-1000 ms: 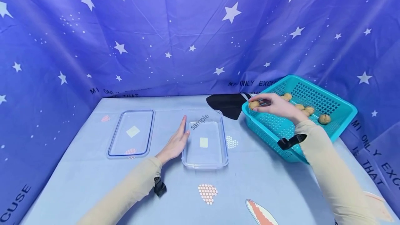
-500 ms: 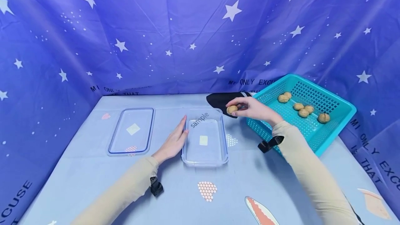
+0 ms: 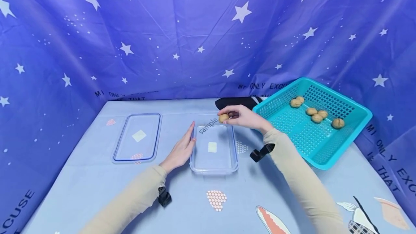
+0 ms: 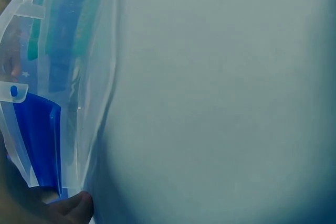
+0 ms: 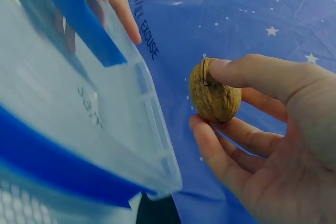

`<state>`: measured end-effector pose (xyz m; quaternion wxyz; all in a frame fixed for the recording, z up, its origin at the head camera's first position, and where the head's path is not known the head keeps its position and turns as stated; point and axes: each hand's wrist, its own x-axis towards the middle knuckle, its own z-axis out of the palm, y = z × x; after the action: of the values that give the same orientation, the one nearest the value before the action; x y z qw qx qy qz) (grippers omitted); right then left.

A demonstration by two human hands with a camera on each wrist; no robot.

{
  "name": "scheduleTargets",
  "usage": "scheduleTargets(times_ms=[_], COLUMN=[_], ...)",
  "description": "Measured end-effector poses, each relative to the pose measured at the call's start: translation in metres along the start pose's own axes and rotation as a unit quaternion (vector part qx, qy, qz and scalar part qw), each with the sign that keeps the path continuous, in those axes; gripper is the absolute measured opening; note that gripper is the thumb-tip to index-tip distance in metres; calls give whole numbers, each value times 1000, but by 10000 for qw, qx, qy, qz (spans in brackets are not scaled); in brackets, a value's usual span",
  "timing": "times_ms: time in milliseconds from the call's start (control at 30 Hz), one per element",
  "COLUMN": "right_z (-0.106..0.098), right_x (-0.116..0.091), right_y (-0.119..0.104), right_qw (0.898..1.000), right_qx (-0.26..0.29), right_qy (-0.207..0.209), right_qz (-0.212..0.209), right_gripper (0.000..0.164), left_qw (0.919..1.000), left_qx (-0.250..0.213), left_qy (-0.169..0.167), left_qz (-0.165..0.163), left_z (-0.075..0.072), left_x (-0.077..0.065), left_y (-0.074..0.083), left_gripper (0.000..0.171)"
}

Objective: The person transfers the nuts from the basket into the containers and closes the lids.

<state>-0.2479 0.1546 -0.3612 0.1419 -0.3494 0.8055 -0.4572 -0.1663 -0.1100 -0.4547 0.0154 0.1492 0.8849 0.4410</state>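
Note:
A walnut [image 3: 223, 118] is pinched between the thumb and fingers of my right hand [image 3: 242, 116], over the far right part of a clear plastic food container [image 3: 212, 172]. The right wrist view shows the walnut's [image 5: 214, 94] ridged brown shell close up, beside the container's rim. My left hand [image 3: 180, 151] lies along the container's left side, fingers straight and touching its wall. In the left wrist view the container's clear wall [image 4: 97, 77] with a blue strip appears, and the thumb at its bottom edge. The container's floor holds only a pale square label.
A teal plastic basket [image 3: 328, 163] stands at the right with several walnuts [image 3: 316, 117] inside. On the left lies a clear lid [image 3: 136, 147] with a blue seal. A starry blue curtain [image 3: 182, 39] hangs behind the cloth-covered table.
My right hand has carried the walnut leftward from above the basket's edge to over the container. My left hand has stayed at the container's side.

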Motion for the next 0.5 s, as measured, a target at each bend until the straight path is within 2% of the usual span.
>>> scheduleTargets(times_ms=[233, 500], right_z=[18, 37], right_x=[19, 37], right_y=[3, 13], right_qw=[9998, 9997], right_qx=[-57, 82], right_qy=[-158, -194], right_qz=[-94, -99], right_gripper=[36, 33], left_qw=[9997, 9995], left_qx=[76, 149], left_qy=[145, 210], left_qz=[-168, -186], left_z=[0, 2], left_x=[1, 1], left_y=[7, 7], left_gripper=[57, 56])
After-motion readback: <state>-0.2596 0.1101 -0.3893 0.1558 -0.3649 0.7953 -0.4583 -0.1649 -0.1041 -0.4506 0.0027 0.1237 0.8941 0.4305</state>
